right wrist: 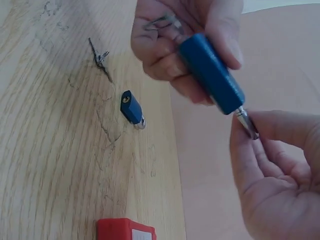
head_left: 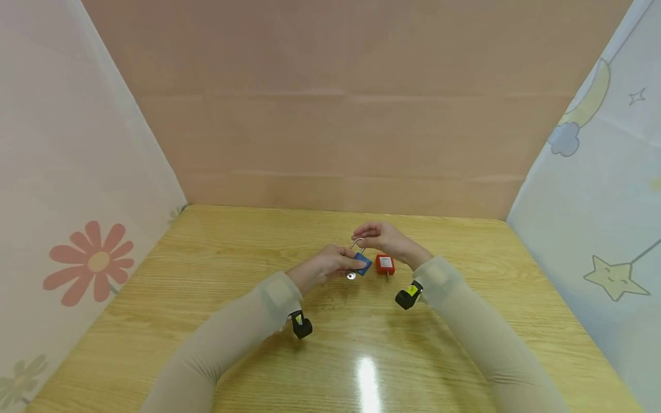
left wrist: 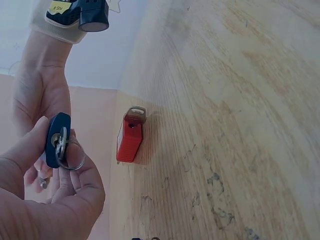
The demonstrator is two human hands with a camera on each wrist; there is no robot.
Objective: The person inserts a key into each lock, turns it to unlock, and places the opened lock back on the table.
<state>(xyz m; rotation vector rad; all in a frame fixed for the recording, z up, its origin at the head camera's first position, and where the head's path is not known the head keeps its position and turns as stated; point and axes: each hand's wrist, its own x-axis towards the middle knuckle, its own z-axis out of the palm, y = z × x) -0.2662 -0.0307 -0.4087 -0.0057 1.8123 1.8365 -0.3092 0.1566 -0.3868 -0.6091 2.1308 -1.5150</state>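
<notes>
My left hand (head_left: 330,263) grips a blue padlock (head_left: 363,265) by its body, between thumb and fingers. The padlock's shackle (head_left: 357,242) is swung up and open at one end. My right hand (head_left: 386,238) pinches that shackle, which the right wrist view shows between thumb and fingers. A key on a ring (left wrist: 72,157) sticks out of the padlock's keyhole. Just right of the held padlock, a red padlock (head_left: 385,264) with a white label rests on the table, a key (left wrist: 136,112) in its bottom.
The right wrist view shows a second blue padlock (right wrist: 131,107) lying on the wooden table (head_left: 248,241), with loose keys (right wrist: 100,61) nearby. A pink backdrop (head_left: 341,115) stands behind the table, with printed sheets at both sides.
</notes>
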